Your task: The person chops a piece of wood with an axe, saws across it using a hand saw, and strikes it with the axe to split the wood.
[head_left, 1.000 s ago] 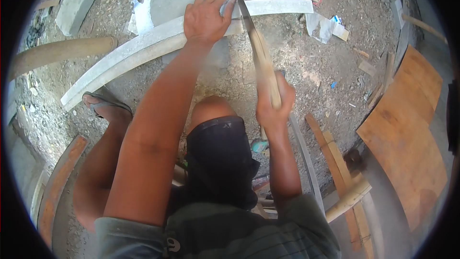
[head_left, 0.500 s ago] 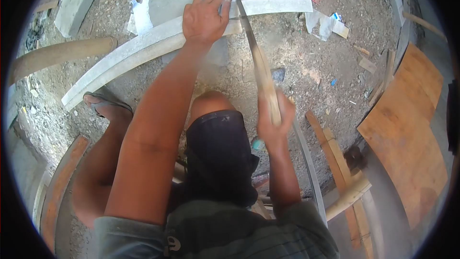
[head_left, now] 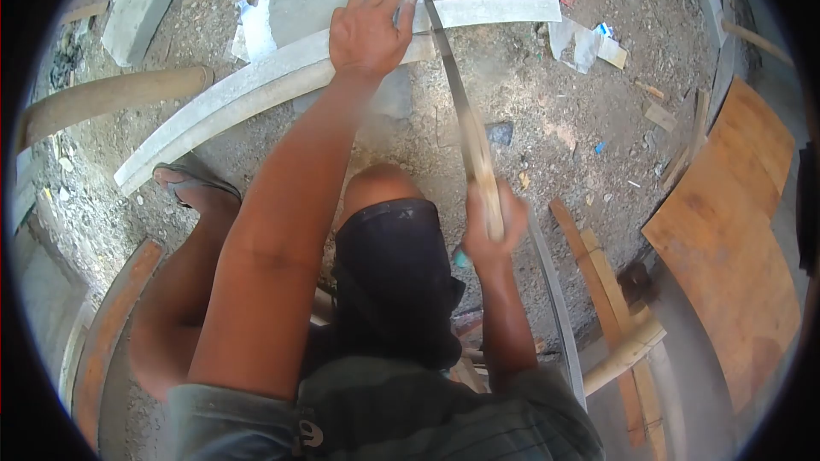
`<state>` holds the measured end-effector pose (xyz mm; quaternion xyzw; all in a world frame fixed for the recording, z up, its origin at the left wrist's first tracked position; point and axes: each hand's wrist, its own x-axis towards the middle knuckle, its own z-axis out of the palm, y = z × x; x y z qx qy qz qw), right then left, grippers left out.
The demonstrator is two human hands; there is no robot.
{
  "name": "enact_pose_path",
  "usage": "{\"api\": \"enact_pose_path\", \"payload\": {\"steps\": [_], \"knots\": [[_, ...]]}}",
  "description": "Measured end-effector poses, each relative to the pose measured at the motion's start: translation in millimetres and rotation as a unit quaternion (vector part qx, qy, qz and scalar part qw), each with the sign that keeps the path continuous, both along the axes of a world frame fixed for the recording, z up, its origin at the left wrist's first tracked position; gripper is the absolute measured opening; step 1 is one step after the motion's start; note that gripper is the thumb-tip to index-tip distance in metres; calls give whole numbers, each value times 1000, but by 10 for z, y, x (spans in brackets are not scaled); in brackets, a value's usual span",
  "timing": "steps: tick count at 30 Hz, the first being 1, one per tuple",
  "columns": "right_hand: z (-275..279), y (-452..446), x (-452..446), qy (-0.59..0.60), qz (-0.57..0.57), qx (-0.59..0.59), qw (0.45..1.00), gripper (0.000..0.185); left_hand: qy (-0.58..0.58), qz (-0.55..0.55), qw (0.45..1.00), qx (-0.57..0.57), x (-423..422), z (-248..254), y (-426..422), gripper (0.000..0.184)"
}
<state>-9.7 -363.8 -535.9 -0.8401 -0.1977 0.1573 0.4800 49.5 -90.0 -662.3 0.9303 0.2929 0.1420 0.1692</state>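
My left hand (head_left: 369, 34) presses down on a long pale board (head_left: 256, 77), its fingers wrapped over the far edge beside the cut line. A second strip of wood (head_left: 290, 90) lies along the near side of that board. Wrapped round the wooden handle of a saw (head_left: 453, 77) is my right hand (head_left: 495, 220). The saw's thin dark blade slants up and left from the handle and crosses the pale board just right of my left hand.
A concrete block (head_left: 145, 8) lies at the upper left, above a round pole (head_left: 120, 98). Brown plywood (head_left: 726, 239) leans at the right. Wood strips (head_left: 606, 299) lie at the lower right, and paper scraps (head_left: 576, 44) lie beyond the board.
My right hand has drawn the saw back toward my body, down the view. My left hand stays on the pale board in the same place.
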Motion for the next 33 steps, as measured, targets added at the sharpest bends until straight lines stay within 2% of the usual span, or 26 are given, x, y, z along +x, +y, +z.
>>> {"api": "enact_pose_path", "payload": {"steps": [2, 4, 7, 8, 9, 10, 11, 13, 15, 16, 17, 18, 20, 23, 25, 27, 30, 31, 32, 33], "knots": [[-547, 504, 363, -76, -26, -10, 997, 15, 1, -2, 1000, -10, -20, -5, -18, 33], [-438, 974, 660, -5, -22, 56, 998, 19, 4, -2, 1000, -2, 17, 11, 20, 34], [-419, 581, 330, -25, -27, 13, 999, 21, 22, -3, 1000, 3, -39, -6, -36, 33], [-211, 311, 121, 39, -45, -2, 998, 15, 28, -3, 1000, 11, -18, -17, -17, 33], [-248, -58, -124, -20, -41, 10, 999, 10, 28, 0, 1000, 12, -8, -13, -8, 33], [-116, -376, -309, -51, -3, -11, 999, 18, 8, 2, 1000, 5, -6, -5, -20, 34], [-85, -653, -495, -30, 0, -20, 999, 18, -8, 3, 1000, -3, -30, -10, -36, 35], [-78, -629, -499, -11, 0, -27, 1000, 18, -1, 4, 1000, -1, -22, -12, -15, 35], [-317, -366, -262, -67, 19, -38, 997, 10, -1, 0, 1000, -1, -2, 0, -25, 35], [-634, -95, -56, -137, 12, 47, 989, 10, 1, 0, 1000, 1, 2, -12, -21, 35], [-642, 237, 145, -55, -15, 48, 997, 12, 4, 1, 1000, 1, -13, -21, -30, 35], [-974, 400, 360, -96, 2, 56, 994, 14, 3, 1, 1000, 2, -4, -18, -17, 35], [-762, 748, 592, -19, -3, 68, 998, 15, -10, 6, 1000, 10, -12, -25, -3, 36], [-794, 240, 140, -59, -26, 36, 997, 14, 6, 10, 1000, 5, -22, 5, -39, 37], [-709, -404, -296, -121, -1, 44, 992, 18, 0, 12, 1000, 7, 2, -10, -31, 37], [-542, -797, -639, -62, -18, 5, 998, 20, 3, 15, 1000, 9, -25, -47, -16, 37], [-688, -682, -427, -93, 21, -31, 995, 17, 3, 1, 1000, 6, -26, -45, -46, 37], [-879, -405, -203, -125, 12, 40, 991, 14, 4, 8, 1000, 7, -15, -18, -47, 37], [-1084, -170, -4, -138, 5, 18, 990, 14, 7, 13, 1000, 8, -17, -1, -48, 37], [-1147, 61, 204, -96, 14, 0, 995, 16, 9, 12, 1000, 7, -20, 1, -39, 37]]}}
